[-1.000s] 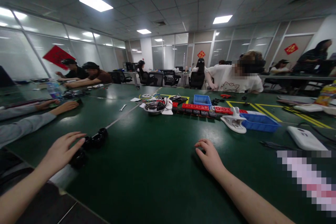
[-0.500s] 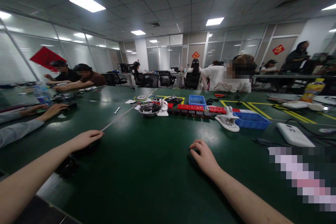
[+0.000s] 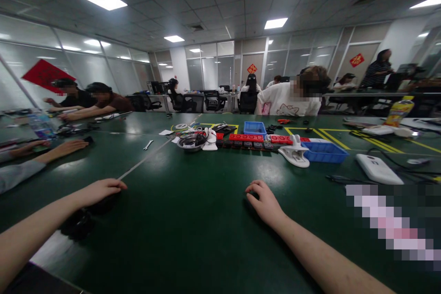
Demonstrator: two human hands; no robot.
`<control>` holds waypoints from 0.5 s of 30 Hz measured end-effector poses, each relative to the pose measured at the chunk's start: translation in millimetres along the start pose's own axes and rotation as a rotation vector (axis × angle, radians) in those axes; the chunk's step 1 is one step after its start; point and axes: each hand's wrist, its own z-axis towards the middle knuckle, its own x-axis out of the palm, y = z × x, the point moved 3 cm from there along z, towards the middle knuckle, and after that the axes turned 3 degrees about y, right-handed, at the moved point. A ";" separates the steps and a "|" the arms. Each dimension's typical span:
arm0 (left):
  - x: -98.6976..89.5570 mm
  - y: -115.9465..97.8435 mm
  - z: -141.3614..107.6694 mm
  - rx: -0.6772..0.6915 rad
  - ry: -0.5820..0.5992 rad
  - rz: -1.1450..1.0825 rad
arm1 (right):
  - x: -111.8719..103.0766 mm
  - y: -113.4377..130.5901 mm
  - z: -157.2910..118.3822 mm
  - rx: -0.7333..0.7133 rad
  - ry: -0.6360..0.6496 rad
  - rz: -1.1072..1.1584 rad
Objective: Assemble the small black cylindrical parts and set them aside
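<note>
My left hand (image 3: 101,191) lies palm down on the left side of the green table (image 3: 193,234), fingers stretched forward over a dark item that it mostly covers. Beside its wrist sits a black object (image 3: 78,225) whose kind I cannot make out. My right hand (image 3: 264,203) rests on the table right of the middle, loosely curled, with a gap between thumb and forefinger and nothing visible in it. Farther away, a row of red and black parts (image 3: 246,140) stands between two white rabbit-eared pieces, the nearer one (image 3: 294,152) to the right.
A metal bowl of cables (image 3: 191,144), a small wrench (image 3: 148,145) and two blue bins, one long (image 3: 325,152) and one small (image 3: 255,128), lie ahead. At right are a white device (image 3: 378,169) and a yellow-labelled bottle (image 3: 399,111). A co-worker's hand (image 3: 70,147) is at left.
The view has shifted slightly, so the scene sits a little farther left. My left hand has drawn slightly back toward me; my right hand stays nearly in place.
</note>
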 end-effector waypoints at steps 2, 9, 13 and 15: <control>0.9 -0.5 0.7 -0.002 -0.005 0.001 | -0.3 0.6 -0.3 0.003 -0.002 -0.006; 1.7 0.7 -7.7 0.006 0.007 0.012 | 0.9 -0.3 -0.1 0.003 0.020 -0.006; 0.8 -5.8 -8.2 0.017 -0.011 0.093 | 0.7 -0.1 0.0 0.005 0.027 -0.006; -4.7 -7.7 -9.4 0.028 -0.082 0.155 | 0.0 1.1 -0.4 0.009 0.028 -0.009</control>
